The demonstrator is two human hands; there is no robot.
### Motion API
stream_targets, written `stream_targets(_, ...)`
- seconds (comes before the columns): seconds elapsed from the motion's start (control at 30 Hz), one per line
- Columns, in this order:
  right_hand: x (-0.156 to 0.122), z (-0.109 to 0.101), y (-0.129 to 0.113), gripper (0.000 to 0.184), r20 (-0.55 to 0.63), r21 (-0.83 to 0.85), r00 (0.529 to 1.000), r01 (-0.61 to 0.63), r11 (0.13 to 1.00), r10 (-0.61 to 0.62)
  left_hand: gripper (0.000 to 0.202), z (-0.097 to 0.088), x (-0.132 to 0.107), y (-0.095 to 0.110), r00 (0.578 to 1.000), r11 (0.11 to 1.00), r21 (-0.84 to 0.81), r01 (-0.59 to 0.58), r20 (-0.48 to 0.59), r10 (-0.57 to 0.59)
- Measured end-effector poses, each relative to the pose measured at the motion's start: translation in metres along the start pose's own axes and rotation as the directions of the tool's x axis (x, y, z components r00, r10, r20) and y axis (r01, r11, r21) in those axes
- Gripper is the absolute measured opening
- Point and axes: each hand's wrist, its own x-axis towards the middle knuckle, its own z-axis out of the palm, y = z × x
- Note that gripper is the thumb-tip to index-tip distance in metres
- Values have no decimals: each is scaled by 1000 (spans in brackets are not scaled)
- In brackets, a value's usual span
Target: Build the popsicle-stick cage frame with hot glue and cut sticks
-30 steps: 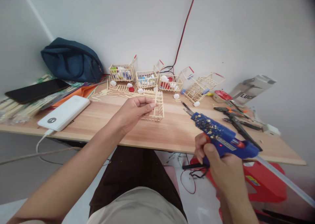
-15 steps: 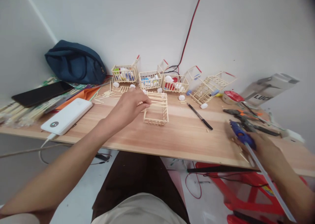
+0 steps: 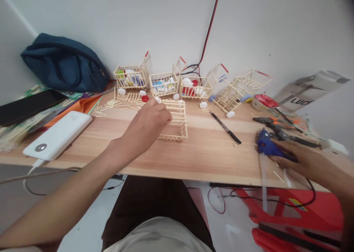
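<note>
My left hand [image 3: 148,123] reaches over the wooden table [image 3: 193,152] with its fingers pinched on the left side of a small stick-built basket [image 3: 175,124] that stands on the table. At the right, my right hand [image 3: 300,158] rests on the table over a blue glue gun [image 3: 267,145] lying on its side. Its fingers lie fairly flat over the gun's handle. A clear glue stick [image 3: 263,182] juts from the gun past the table's front edge.
Several finished stick carts [image 3: 166,84] holding bottle caps line the wall. Loose sticks and caps lie near them. A black pen [image 3: 225,127], pliers [image 3: 279,132], a red-lidded tin [image 3: 261,102], a white power bank [image 3: 56,135], a phone and a blue bag [image 3: 63,64] also lie about. A red stool [image 3: 298,215] stands below.
My right hand has carried the glue gun from in front of me down to the table's right side and laid it there. My left hand stays on the basket.
</note>
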Motion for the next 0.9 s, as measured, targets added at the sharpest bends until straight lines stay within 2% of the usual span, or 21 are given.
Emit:
stream_targets(0.07,-1,-4,10,40,152,-4,987,52,999,-51,27,1,1,-1,1000,1000,18,-4,2,4)
stream_targets(0.1,-3,-7,12,49,178,-7,982,66,998,-64,27,1,1,-1,1000,1000,27,-5,-2,5)
stream_targets(0.17,-9,-16,5,60,102,-10,993,60,998,-59,28,2,0,-1,1000,999,50,-13,-16,14)
stream_targets(0.23,-20,-27,-23,57,-31,3,999,43,999,-43,28,3,0,-2,1000,997,77,-25,-17,26)
stream_targets(0.3,-30,-35,-68,47,-202,28,979,17,999,-11,28,3,0,-2,999,994,102,-32,-15,34)
stream_targets(0.37,-37,-35,-118,42,-266,152,963,80,985,-37,28,4,-1,-2,999,992,121,-30,-21,32)
stream_targets(0.47,-39,-20,-182,36,-237,471,969,180,864,-72,28,6,-1,-1,999,991,133,-19,-31,23)
stream_targets(0.57,-35,2,-221,33,-154,683,986,154,714,-66,27,7,-2,-1,1000,993,122,-9,-11,10)
stream_targets(0.7,-32,19,-245,35,-79,827,995,97,553,-55,24,6,-3,0,999,997,77,31,-18,-29)
stream_targets(0.9,-33,27,-261,36,-53,905,998,66,420,-44,25,7,-5,0,999,998,50,28,-37,-26)
